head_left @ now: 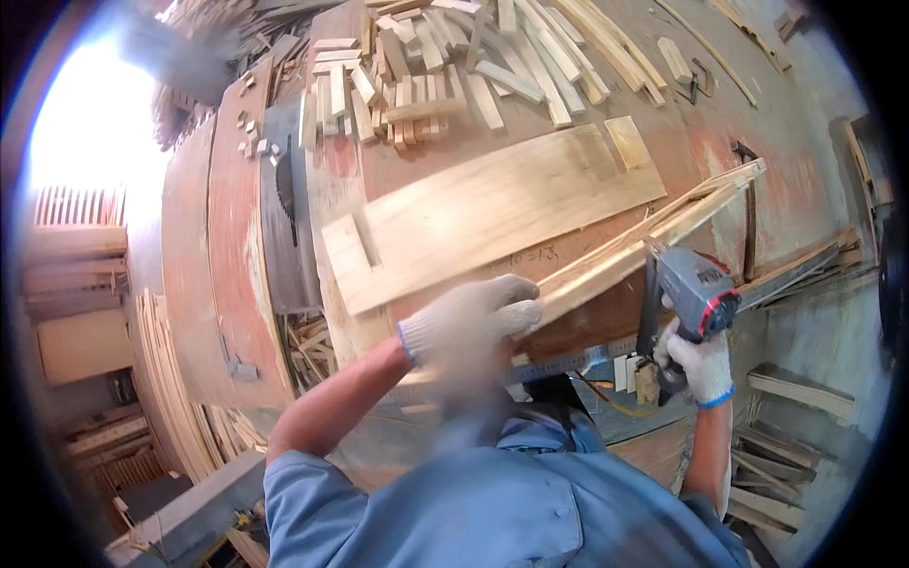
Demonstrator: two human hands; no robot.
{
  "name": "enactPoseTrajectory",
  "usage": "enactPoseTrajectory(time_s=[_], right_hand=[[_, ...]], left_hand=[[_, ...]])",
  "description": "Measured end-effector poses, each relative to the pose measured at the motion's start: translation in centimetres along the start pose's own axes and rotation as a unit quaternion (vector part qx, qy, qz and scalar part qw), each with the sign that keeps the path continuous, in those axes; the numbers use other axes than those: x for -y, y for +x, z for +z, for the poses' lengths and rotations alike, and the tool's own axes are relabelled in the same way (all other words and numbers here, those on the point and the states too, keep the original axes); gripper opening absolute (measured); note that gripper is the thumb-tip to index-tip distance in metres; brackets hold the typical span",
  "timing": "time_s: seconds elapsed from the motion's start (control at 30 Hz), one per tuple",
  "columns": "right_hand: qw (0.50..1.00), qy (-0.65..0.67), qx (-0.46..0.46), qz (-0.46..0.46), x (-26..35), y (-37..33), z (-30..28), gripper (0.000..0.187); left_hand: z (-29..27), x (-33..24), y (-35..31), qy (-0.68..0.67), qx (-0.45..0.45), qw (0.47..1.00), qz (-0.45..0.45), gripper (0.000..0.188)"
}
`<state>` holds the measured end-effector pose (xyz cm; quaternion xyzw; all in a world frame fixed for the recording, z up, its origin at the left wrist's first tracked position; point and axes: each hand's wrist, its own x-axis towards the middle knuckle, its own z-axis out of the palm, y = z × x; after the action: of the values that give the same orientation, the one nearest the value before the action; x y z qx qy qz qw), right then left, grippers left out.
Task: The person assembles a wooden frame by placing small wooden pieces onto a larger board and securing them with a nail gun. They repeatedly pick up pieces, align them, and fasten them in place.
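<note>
My left hand (pixel 473 314), in a white knit glove with a blue cuff, closes round the near end of a long, narrow assembly of wooden strips (pixel 653 239). The strips slant away to the right across the bench, with a gap between them at the far end. My right hand (pixel 703 362), gloved the same way, grips a grey nail gun (pixel 699 284) with red trim. The gun's nose meets or nearly touches the strips' near side; exact contact cannot be made out. Beyond the strips lies a wide flat board (pixel 483 210) with a smaller piece at each end.
A heap of short wood blocks (pixel 417 99) and longer sticks (pixel 559 57) covers the far bench. A saw blade (pixel 285 189) stands up from a dark slot at left. A clamp (pixel 699 80) lies far right. Offcuts (pixel 776 454) fill shelves at lower right.
</note>
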<state>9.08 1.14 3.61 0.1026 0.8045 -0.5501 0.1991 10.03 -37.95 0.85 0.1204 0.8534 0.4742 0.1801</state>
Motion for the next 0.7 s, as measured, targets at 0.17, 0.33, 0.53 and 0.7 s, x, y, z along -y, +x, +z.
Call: enactPoseTrajectory(time_s=[0.17, 0.33, 0.53, 0.7], right_hand=[[0.997, 0.044, -0.028, 0.059, 2.6, -1.3, 2.0, 0.044], [0.994, 0.071, -0.045, 0.07, 1.9, -1.4, 2.7, 0.06], [0.989, 0.107, -0.041, 0.091, 2.6, -1.5, 3.8, 0.064], [0.983, 0.174, -0.042, 0.051, 0.8, -1.4, 4.3, 0.064]], left_hand=[[-6.8, 6.1, 7.6, 0.086, -0.058, 0.987, -0.119, 0.043], [-13.1, 16.3, 18.9, 0.401, -0.207, 0.892, -0.029, 0.032], [-13.6, 18.5, 23.2, 0.499, -0.213, 0.84, 0.008, 0.034], [-13.2, 14.7, 25.3, 0.508, -0.071, 0.853, -0.097, 0.039]])
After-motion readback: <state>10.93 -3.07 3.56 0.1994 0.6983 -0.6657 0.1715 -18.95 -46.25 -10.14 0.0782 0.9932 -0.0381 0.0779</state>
